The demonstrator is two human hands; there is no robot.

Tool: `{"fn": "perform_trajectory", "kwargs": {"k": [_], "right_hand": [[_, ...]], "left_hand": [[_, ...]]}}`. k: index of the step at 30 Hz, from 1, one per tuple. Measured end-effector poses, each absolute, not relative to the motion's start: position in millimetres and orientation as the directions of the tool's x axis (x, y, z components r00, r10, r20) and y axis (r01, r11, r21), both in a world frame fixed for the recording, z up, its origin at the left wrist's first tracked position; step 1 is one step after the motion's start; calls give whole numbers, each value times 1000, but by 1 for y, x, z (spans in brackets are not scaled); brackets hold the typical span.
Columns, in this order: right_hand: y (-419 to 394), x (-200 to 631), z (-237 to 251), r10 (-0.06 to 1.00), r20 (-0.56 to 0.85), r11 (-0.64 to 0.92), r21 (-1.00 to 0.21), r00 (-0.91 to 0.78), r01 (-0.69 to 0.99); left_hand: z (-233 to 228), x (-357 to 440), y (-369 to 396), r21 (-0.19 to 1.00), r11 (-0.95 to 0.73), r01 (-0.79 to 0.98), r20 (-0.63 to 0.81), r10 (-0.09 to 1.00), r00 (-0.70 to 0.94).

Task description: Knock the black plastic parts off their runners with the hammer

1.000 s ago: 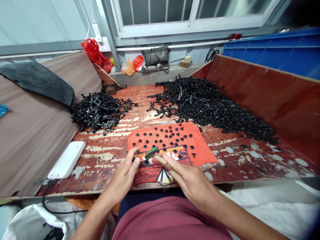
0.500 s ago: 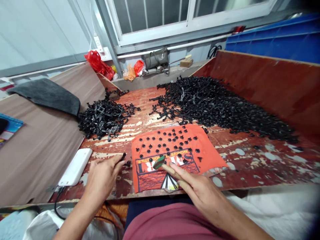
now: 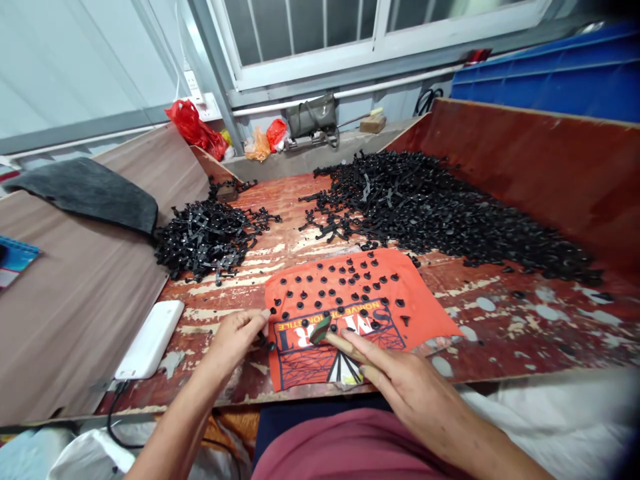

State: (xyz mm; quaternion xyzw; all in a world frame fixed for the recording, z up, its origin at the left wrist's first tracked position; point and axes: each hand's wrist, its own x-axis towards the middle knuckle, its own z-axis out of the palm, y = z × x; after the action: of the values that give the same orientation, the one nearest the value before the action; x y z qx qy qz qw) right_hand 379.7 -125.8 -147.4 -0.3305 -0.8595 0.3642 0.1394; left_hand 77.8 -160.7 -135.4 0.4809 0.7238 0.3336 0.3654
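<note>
My left hand (image 3: 235, 337) sat at the near-left edge of the orange cloth (image 3: 425, 313), fingers curled, thumb and forefinger pinched on a small black plastic piece (image 3: 271, 312) at the cloth's edge. My right hand (image 3: 400, 377) lay over the near side of the cloth, closed loosely around a green-tipped stick tool (image 3: 320, 329); its tip rested on the printed lettering.

The small black caps (image 3: 345, 280) lay scattered over the far half of the cloth, mostly apart from each other. They looked like tiny round buttons, matte black, all alike. I judged them very light, stiff, not fragile, a bit fiddly and likely to skip away. Best taken by the rim with two fingertips, one at a time.

Far left on the worn red board (image 3: 500, 313) was a heap of black branched sprues (image 3: 205, 233). These looked stiff and springy, apt to tangle, so I would lift one by its middle stem. Far right a much bigger pile of black parts (image 3: 450, 213) spread along the red side wall (image 3: 540, 173).

Near left, a white power bank (image 3: 150, 337) lay with a black cable (image 3: 113, 417) running off the near edge. A dark grey mat (image 3: 90, 190) lay on the brown panel far left. Red bags (image 3: 193, 127) sat by the window sill.
</note>
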Motion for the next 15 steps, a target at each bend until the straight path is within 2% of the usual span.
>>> {"fn": "perform_trajectory", "kwargs": {"k": [8,15], "right_hand": [[-125,377,-147,672,-10,496,-736,-740,460],[-126,376,-144,667,-11,492,-745,-745,451]], "left_hand": [[-146,77,-151,822,258,507,-172,962,-211],[-157,75,-148,729,254,636,-156,966,-207]]}}
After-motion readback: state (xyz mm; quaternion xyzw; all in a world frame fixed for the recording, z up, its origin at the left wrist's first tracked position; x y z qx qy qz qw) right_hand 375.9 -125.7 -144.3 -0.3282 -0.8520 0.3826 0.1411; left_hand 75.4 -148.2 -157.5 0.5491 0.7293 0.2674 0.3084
